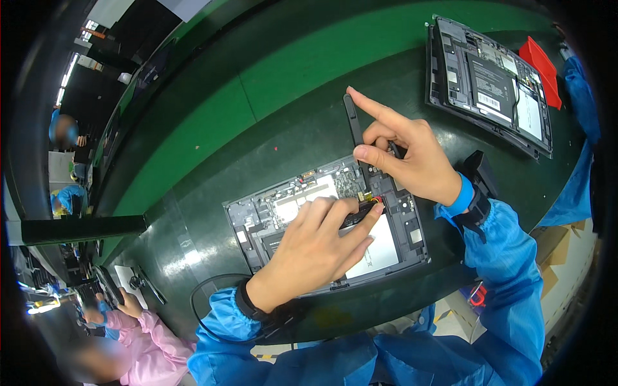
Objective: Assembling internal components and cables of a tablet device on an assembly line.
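A dark green, glossy workbench (270, 161) spans the room. Nearest, one flat grey-and-black opened laptop base (383, 251) lies under the left hand (315, 244), which hides much of its middle. That hand is half curled, its fingertips on one small black part (353, 217) beside thin red-and-yellow wires (374, 199); whether it grips the part cannot be told. Above it, the right hand (412, 154) stretches its index finger to the tip of one long black strip (354, 122); the other fingers bend by a dark object, mostly covered, so their hold is unclear. Beyond the right hand sits a stack of at least two similar bases (492, 90), the lower largely hidden, with one red plastic piece (541, 71) behind. Far left of the left hand, a pink-sleeved co-worker (145, 341) is cut off by the dark rim.
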`<state>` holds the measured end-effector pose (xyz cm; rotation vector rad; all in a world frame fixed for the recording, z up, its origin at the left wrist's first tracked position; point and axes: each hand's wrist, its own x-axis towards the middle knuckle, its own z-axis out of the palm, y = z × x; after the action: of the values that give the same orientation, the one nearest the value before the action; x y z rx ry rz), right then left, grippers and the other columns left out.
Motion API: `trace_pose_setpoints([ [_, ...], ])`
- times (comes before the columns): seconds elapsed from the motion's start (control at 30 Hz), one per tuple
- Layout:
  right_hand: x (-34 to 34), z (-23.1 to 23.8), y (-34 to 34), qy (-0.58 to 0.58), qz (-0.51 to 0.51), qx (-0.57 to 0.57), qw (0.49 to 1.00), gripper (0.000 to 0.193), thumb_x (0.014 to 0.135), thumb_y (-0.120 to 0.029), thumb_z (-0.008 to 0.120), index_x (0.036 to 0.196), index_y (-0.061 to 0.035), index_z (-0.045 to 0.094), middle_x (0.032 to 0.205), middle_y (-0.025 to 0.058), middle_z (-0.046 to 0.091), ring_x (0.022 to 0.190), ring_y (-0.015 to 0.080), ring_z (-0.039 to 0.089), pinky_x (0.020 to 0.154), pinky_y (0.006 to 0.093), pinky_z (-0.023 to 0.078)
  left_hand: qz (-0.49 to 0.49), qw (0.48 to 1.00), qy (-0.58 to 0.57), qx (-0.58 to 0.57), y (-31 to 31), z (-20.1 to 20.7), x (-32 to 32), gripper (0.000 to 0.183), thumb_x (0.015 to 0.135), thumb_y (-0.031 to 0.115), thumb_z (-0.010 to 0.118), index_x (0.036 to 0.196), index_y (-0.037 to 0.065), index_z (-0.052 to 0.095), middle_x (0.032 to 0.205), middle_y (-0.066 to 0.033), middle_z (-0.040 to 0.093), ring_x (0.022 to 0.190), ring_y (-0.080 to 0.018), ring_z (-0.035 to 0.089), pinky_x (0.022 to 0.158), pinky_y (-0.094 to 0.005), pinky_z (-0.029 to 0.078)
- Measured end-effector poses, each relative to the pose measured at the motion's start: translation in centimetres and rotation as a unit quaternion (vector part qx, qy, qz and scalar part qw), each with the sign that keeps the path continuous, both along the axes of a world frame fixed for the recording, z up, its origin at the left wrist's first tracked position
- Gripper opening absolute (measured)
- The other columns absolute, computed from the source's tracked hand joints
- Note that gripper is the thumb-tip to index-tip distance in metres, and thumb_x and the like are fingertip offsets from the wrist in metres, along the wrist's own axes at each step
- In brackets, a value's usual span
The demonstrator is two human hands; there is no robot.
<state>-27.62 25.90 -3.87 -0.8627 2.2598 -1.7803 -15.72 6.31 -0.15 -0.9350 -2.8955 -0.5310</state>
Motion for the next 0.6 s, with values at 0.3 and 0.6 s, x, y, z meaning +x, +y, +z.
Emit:
trace_pose_setpoints([
  [0.3, 0.2, 0.1, -0.1, -0.005, 0.004, 0.013, 1.000, 0.078, 0.089, -0.006, 0.078, 0.159, -0.0076, 0.043, 0.075, 0.0027, 0.063, 0.062, 0.0084, 0.050, 0.066, 0.0248, 0.044, -0.002, 1.000, 0.012, -0.011, 0.2, 0.0, 0.1, 0.045, 0.086, 0.021, 0.078, 0.129, 0.016, 0.071, 0.127, -0.0034, 0.061, 0.091, -0.0232, 0.049, 0.081, -0.0336, 0.047],
  [0.6, -0.1, 0.5, 0.2, 0.027, -0.115, -0.036, 0.992, 0.069, 0.092, -0.013, 0.078, 0.152, -0.0013, 0.047, 0.083, 0.0077, 0.068, 0.062, 0.0132, 0.058, 0.061, 0.0288, 0.049, -0.026, 0.987, 0.096, -0.123, 0.7, 1.2, 0.2, 0.055, 0.084, 0.019, 0.077, 0.136, 0.003, 0.064, 0.126, -0.0049, 0.068, 0.088, -0.0204, 0.056, 0.078, -0.0341, 0.045],
])
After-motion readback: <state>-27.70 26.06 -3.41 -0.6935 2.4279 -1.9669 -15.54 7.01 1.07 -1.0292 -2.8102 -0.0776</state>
